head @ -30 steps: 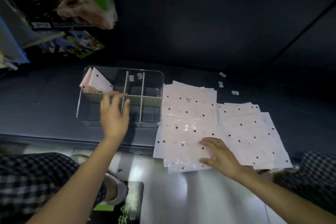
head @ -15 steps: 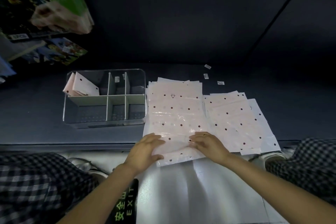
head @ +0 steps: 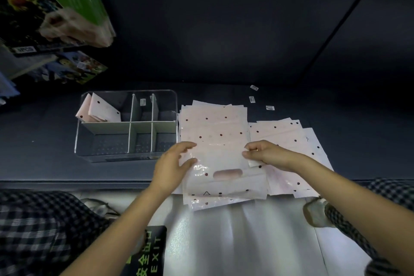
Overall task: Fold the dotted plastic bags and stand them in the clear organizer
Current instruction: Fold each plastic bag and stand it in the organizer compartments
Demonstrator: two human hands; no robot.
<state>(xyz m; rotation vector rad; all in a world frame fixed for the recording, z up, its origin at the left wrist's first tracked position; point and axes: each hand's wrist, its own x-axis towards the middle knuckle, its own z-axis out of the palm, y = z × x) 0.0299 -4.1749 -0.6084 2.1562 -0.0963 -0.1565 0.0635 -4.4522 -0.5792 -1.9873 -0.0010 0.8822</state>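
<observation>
I pinch the top bag at both side edges: left hand and right hand fingers curled on it, beside the organizer.

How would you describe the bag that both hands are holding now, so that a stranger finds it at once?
Start at the clear organizer on the dark shelf; just to its right lies a stack of pink dotted bags. The bag in question is the top one, pinched at its edges by the left hand and the right hand. Unlike its flat neighbours, its near end is being lifted and folded over.
</observation>
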